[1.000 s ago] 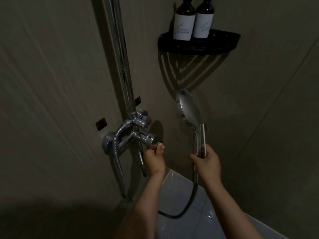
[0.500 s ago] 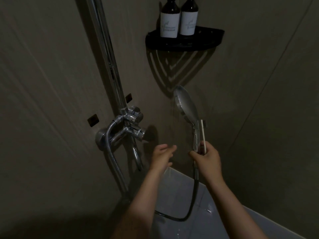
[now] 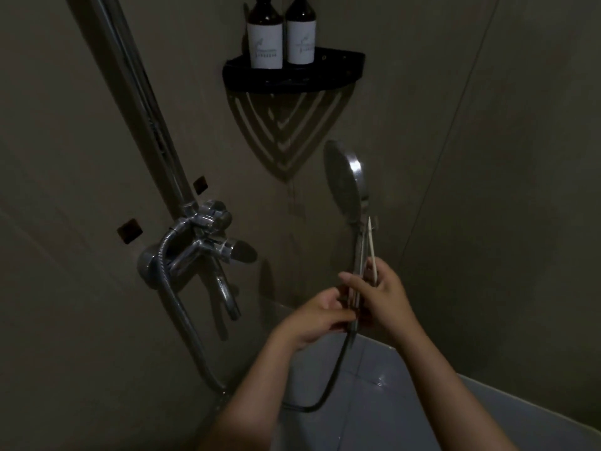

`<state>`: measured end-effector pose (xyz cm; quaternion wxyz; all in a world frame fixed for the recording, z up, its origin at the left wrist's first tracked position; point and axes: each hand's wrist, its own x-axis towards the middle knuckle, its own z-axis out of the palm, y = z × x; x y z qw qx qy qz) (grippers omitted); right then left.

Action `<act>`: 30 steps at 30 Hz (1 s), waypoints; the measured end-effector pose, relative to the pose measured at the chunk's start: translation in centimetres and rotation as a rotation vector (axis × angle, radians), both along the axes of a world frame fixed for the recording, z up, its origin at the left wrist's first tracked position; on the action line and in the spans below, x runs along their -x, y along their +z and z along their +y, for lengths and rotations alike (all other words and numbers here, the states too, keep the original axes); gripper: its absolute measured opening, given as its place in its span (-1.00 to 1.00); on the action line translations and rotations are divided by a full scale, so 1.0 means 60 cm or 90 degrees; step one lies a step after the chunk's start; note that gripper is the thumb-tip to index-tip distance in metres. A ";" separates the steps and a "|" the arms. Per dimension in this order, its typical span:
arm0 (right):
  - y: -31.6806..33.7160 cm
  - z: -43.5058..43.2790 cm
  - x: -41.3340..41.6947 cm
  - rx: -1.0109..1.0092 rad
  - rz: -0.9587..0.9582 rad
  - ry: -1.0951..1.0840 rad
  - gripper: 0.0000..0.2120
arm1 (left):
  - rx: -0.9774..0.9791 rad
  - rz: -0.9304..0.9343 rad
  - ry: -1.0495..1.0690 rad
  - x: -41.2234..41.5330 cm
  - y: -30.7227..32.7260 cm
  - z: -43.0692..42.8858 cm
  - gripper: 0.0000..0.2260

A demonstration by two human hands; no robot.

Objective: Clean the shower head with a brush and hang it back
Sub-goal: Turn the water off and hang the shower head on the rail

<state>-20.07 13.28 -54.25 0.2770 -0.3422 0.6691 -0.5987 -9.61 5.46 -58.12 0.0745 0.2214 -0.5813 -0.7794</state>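
The space is enclosed by dim, matt grey-brown walls [image 3: 81, 157] that meet in a corner at upper right. A pale, glossy surface [image 3: 487, 418], probably a tub, is seen at lower right, with faint reflections on it. A chrome pipe [image 3: 140, 102] is run diagonally up the left wall from a chrome mixer [image 3: 201, 242]. A ribbed metal hose [image 3: 182, 320] is looped down from the mixer. A black shelf [image 3: 292, 76] is fixed in the corner, and its slotted shadow is cast on the wall below. Two dark bottles [image 3: 265, 37] with white labels are stood upright on it, just beside each other.

The shower head [image 3: 344, 177] is held upright in front of the corner, off any bracket, below the shelf. Its handle is gripped by the right hand [image 3: 387, 297], and a thin white brush [image 3: 372, 252] is clamped against the handle in the same grip. The left hand [image 3: 315, 317] is curled round the lower end of the handle, touching the right hand.
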 end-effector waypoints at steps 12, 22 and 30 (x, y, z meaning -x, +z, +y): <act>0.040 0.033 0.067 0.057 -0.018 0.050 -0.80 | 0.224 0.045 0.151 0.070 0.051 0.054 -0.58; 0.099 0.026 0.109 0.134 -0.078 0.075 -0.79 | 0.310 0.061 0.265 0.110 0.116 0.064 -0.66; 0.179 0.013 0.178 0.205 -0.057 0.070 -0.69 | 0.485 0.030 0.311 0.177 0.218 0.055 -0.73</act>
